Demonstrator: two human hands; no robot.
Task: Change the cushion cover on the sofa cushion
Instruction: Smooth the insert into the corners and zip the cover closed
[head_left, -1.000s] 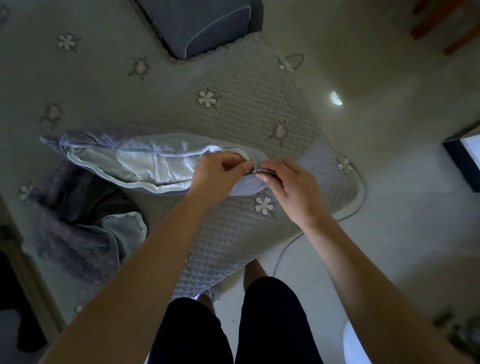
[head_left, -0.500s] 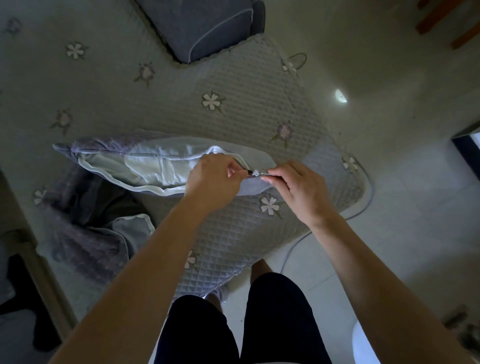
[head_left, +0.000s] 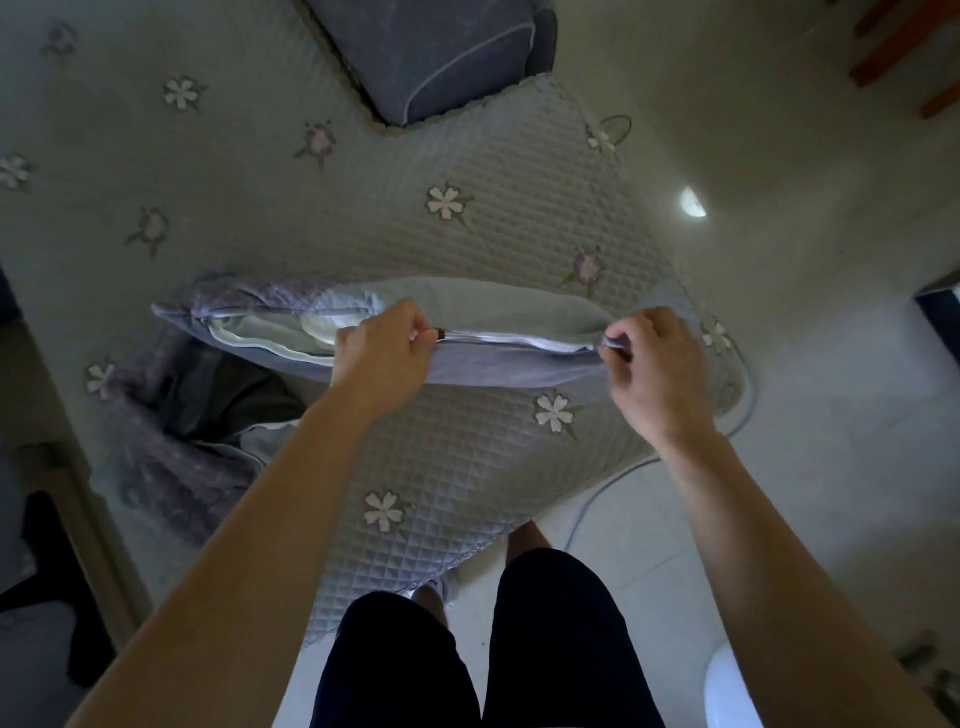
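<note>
Found the cushion (head_left: 493, 304) on the sofa (head_left: 467, 457), new cover (head_left: 509, 368) on. Pinched the zip pull (head_left: 441, 333) with left hand (head_left: 382, 356) fingers, the cover's end with right hand (head_left: 657, 366) fingers. Zipped about half; other half open.

Left hand (head_left: 382, 351) drew the zipper pull (head_left: 441, 332) leftward along the cushion cover (head_left: 498, 364); right hand (head_left: 654, 364) shifted to its corner; hands separated.

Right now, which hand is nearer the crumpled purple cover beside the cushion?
Left. The left hand pinches the cushion zip just right of that crumpled cover; the right hand grips the far corner.
</note>
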